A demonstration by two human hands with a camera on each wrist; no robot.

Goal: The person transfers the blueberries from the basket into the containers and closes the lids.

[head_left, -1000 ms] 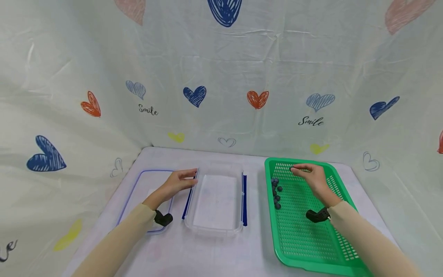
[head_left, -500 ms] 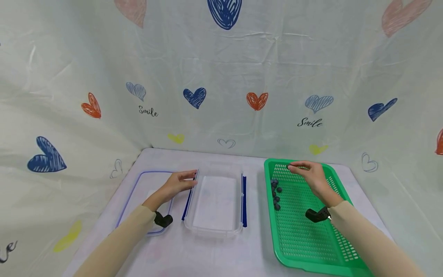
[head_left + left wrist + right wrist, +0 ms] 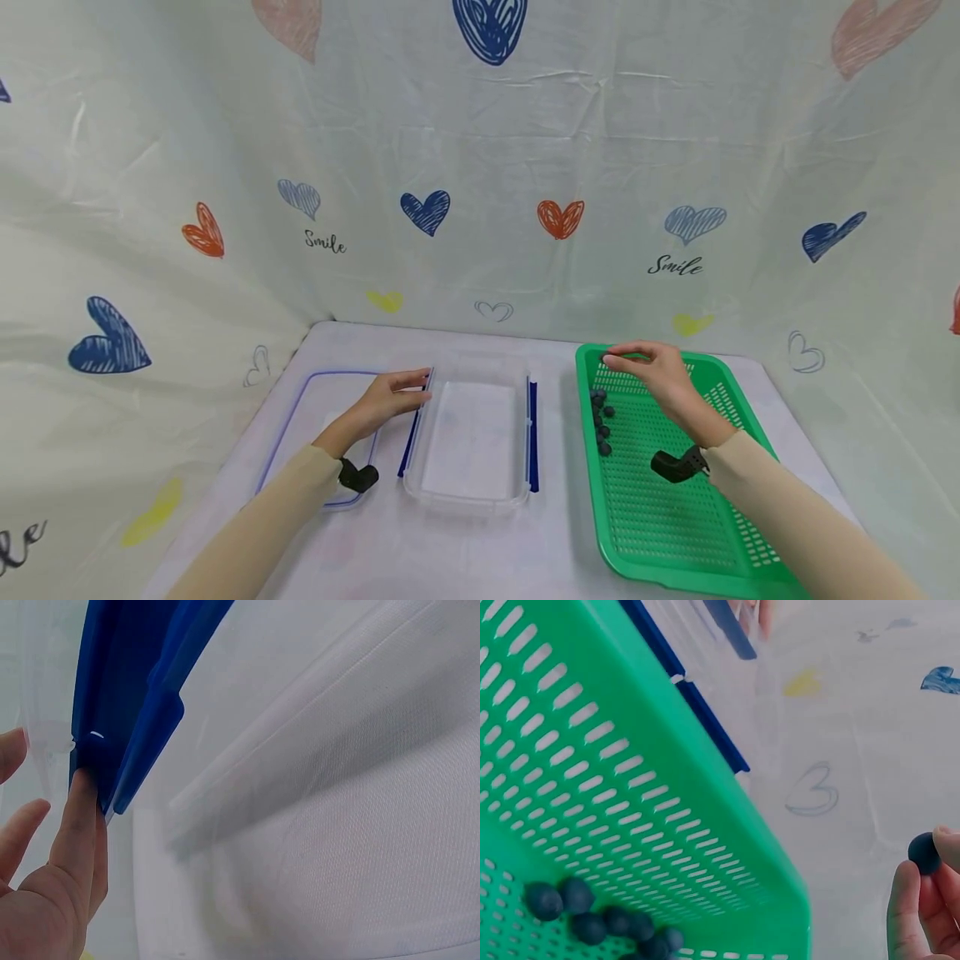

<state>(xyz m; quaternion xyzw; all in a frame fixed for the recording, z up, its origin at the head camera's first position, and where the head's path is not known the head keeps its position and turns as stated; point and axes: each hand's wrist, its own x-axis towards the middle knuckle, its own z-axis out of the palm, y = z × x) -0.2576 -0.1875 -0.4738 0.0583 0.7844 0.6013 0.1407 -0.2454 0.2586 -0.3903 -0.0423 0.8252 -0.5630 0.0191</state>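
In the head view, a clear plastic food container with blue side clips stands mid-table. My left hand holds its left side at the rim; in the left wrist view one finger lies against the hanging blue clip, while other fingertips overlap the clear wall. My right hand is raised over the far left corner of a green basket. Between its thumb and fingers it pinches a blueberry, clearest in the right wrist view. Several more blueberries lie inside along the basket's left wall.
A clear lid with a blue-lilac edge lies flat left of the container, partly under the left arm. Behind the white-covered table hangs a pale curtain printed with hearts. A strip of table separates container and basket.
My right hand has moved left with the blueberry, toward the basket's far left corner. The left hand stays at the container's rim, and the other blueberries have not moved.
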